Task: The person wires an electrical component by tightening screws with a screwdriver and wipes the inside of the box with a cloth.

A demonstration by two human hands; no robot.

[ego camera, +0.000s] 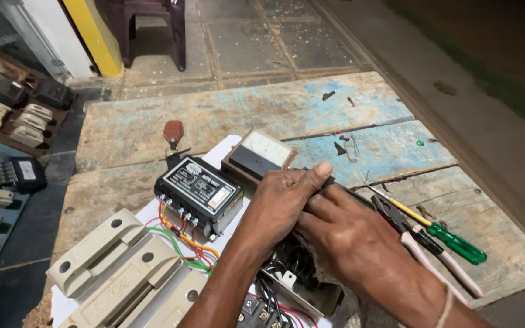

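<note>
Both hands met over a dark part at the middle of the bench (pixel 153 130). The left hand (pixel 281 203) lay on top, thumb stretched along the part's upper edge; the right hand (pixel 350 234) closed on it from the right, fingers curled under. The part (pixel 335 182) was almost hidden, its long axis seeming to run left-right. The black box (pixel 199 194) stood just left, the pliers (pixel 423 243) and screwdriver (pixel 439 231) just right, nearer the right hand.

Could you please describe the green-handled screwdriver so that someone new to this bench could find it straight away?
Start at the worn wooden bench with flaking blue paint and look to its right side, beside the person's right hand. The screwdriver lies next to pink-handled pliers; only it has a translucent green handle and yellow shaft.
</note>
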